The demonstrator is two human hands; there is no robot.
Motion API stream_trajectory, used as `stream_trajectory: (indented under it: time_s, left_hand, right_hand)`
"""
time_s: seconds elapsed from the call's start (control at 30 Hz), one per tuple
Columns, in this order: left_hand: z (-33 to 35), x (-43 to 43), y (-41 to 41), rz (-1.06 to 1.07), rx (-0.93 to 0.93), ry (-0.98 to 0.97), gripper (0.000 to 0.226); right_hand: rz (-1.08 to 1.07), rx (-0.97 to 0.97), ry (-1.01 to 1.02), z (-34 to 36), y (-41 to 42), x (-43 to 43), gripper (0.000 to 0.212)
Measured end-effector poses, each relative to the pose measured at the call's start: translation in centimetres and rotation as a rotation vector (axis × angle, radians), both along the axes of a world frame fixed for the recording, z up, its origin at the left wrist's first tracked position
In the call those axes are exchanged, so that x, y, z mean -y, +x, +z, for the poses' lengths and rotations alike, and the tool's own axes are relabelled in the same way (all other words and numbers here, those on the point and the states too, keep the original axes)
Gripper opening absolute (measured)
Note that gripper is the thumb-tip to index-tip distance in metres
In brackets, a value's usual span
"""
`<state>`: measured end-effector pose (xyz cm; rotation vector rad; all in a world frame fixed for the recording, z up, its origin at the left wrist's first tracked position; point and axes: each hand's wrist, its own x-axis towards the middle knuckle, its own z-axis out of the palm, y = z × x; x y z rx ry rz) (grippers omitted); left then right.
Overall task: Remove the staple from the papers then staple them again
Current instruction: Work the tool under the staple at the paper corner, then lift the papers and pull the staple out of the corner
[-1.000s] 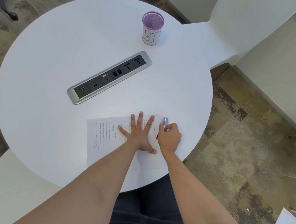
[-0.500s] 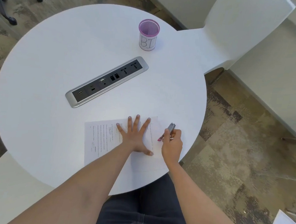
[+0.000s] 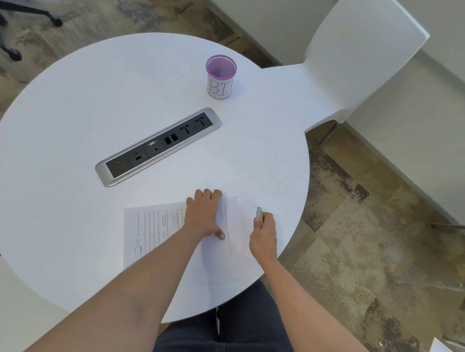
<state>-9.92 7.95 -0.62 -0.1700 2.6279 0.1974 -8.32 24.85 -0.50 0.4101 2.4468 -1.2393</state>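
The printed papers [image 3: 152,228] lie on the round white table [image 3: 65,138] near its front edge. My left hand [image 3: 203,215] rests on them with its fingers curled over the far edge, the thumb pressed on the sheet. The top sheet [image 3: 236,230] sits slightly askew to the right. My right hand [image 3: 263,236] is beside the papers' right edge, closed around a small silver tool [image 3: 258,212] that points away from me; the tool's tip is off the paper. The staple itself is too small to see.
A purple mesh cup [image 3: 220,77] marked with letters stands at the far side of the table. A silver power and socket strip [image 3: 158,146] is set into the table's middle. A white chair [image 3: 355,61] stands at the far right, an office chair base [image 3: 7,12] far left.
My left hand went from flat and spread on the papers to curled at their far edge. My right hand pulled the tool away from the paper's corner to the right.
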Motion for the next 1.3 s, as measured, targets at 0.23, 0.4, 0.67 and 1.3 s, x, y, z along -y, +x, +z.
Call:
stream_trajectory:
  time_s: [0.23,0.4,0.67,1.3]
  left_hand:
    - [0.1,-0.2,-0.3,-0.001,0.006,-0.026,0.106]
    - [0.0,-0.3,-0.2,0.081,-0.011,0.008,0.11]
    - [0.0,-0.2,-0.4,0.062,0.02,0.046,0.108]
    - [15.1,4.9,-2.9,0.385,-0.234,1.011,0.023]
  right_hand:
    - [-0.075,0.063,0.143,0.4,-1.1,-0.6,0.035]
    - [0.034,0.047,0.305,0.6,-1.2,0.8,0.028]
    - [-0.046,0.325,0.008,-0.5,-1.3,2.9,0.036]
    - [0.33,-0.099,-0.325,13.4,-9.4,0.0,0.045]
